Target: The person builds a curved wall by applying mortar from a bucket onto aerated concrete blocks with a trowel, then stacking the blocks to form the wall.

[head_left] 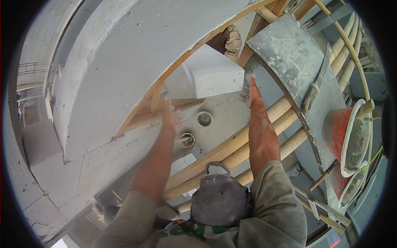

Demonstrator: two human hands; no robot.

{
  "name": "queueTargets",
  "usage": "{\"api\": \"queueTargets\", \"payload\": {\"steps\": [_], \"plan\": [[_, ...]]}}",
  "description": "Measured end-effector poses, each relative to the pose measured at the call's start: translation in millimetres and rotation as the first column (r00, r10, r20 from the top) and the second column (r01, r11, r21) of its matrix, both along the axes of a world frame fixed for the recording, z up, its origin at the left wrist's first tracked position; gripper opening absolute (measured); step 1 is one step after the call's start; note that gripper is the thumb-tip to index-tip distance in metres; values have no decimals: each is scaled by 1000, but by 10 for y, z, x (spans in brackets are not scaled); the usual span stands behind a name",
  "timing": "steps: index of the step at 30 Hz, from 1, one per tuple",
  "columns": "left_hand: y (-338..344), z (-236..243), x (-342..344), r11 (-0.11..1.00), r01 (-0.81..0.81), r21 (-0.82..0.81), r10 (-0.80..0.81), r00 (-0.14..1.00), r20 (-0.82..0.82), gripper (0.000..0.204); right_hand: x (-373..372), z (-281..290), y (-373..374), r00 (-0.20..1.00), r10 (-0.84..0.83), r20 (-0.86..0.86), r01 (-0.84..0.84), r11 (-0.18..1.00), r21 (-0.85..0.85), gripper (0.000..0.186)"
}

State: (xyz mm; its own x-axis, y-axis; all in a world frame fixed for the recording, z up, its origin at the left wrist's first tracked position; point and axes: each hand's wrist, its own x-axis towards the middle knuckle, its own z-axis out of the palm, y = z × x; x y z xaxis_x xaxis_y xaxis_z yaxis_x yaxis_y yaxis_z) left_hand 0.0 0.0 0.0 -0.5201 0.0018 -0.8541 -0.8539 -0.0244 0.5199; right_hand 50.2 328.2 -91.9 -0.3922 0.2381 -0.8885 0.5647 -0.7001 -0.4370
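Note:
Both my arms reach forward, one each side of a pale block (217, 78) at the top middle. My left hand (173, 113) is open below and left of the block, with fingers spread, beside the timber-edged underside of the curved wall (103, 66). My right hand (250, 91) is open just beside the block's lower right corner, with fingers extended; contact is unclear. Neither hand visibly holds anything. Far below lie two small buckets, one round with grey contents (204, 118), the other holding a pale stick (187, 143).
Another person's clothed limb (231, 43) shows behind the block. To my right are a stained board (277, 49) with a long tool (312, 93), a red bucket (337, 132), bamboo poles (345, 47) and a yellow hose (356, 68). More poles (231, 144) span the gap beneath my arms.

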Motion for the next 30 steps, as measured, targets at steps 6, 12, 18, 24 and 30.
{"api": "queueTargets", "payload": {"steps": [6,12,18,24,30], "plan": [[715,-69,-52,934,-273,229,244,958,149,123,188,289,189,951,87,-297,-158,962,-223,89],[594,-65,-6,931,-77,356,55,996,73,65,87,692,-173,912,322,-255,-374,908,-191,75],[182,519,69,926,-149,348,93,980,175,44,355,1327,-658,946,268,-183,-305,925,-224,70],[-647,1377,225,960,90,264,-70,994,-84,38,443,2969,-1170,948,275,-158,-310,909,-278,61],[-858,3611,974,916,-287,279,187,923,336,34,764,4473,-1588,875,482,35,-452,842,-294,51]]}}
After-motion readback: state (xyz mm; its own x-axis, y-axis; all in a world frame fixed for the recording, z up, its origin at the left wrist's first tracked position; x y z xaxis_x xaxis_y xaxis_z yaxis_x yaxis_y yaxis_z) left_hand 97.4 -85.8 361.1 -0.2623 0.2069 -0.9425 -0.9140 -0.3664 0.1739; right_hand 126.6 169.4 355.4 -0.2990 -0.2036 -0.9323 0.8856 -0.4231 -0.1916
